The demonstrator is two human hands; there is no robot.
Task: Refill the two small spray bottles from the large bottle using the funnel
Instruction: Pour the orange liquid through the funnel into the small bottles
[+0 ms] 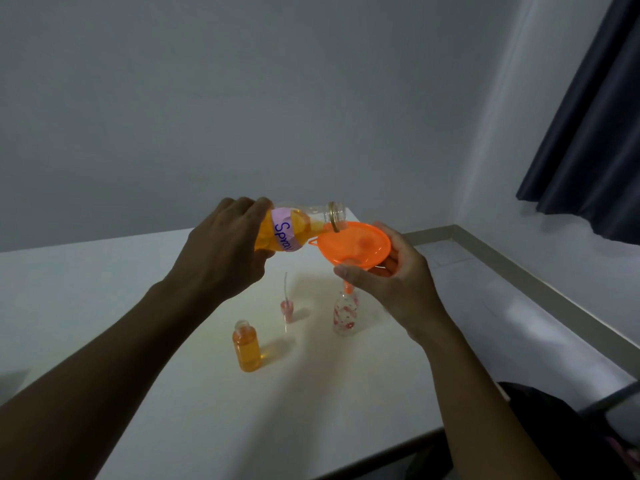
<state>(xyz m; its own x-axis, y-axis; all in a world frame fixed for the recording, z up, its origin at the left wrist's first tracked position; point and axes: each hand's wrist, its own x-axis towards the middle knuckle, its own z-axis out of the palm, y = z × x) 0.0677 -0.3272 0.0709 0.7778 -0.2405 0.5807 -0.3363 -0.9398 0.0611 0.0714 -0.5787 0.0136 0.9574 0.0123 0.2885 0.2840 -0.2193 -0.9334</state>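
Left hand (221, 244) grips the large bottle (294, 226), tipped with its mouth over the funnel (356, 242). Right hand (391, 282) pinches the funnel, spout in the flowered spray bottle (344, 315). Tilt gradually; keep the spout seated. The filled bottle (246, 348) stands nearby.

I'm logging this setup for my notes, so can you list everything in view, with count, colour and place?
Large bottle: one, clear with orange liquid and a lilac label, tipped over the funnel.
Funnel: one, orange, spout in the flowered bottle.
Flowered bottle: one, clear with pink flowers, standing under the funnel.
Filled bottle: one, orange liquid, uncapped, front left.
Spray pump: one, pink, mid-table.
Table: one, white.
Curtain: one, dark, right.
Left hand: holds the large bottle.
Right hand: holds the funnel.
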